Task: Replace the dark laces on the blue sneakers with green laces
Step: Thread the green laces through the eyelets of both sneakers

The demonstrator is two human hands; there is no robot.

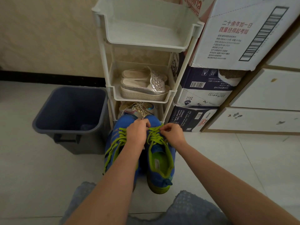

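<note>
Green lace (156, 137) gripped by fingers (144, 122) of left hand (137, 132) and right hand (172, 133) — bin (48, 101), rack (146, 46), boxes (235, 33) ranged behind; tiled floor (32, 176).

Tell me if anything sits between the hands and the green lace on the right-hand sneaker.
Nothing visible does. The left hand and right hand both already pinch the green lace at the toe end of the right-hand sneaker, with no object between them.

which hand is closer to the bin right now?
Left. The left hand lies across the left sneaker, on the bin side; the right hand is beyond it, over the right sneaker. Both pinch its lace.
</note>
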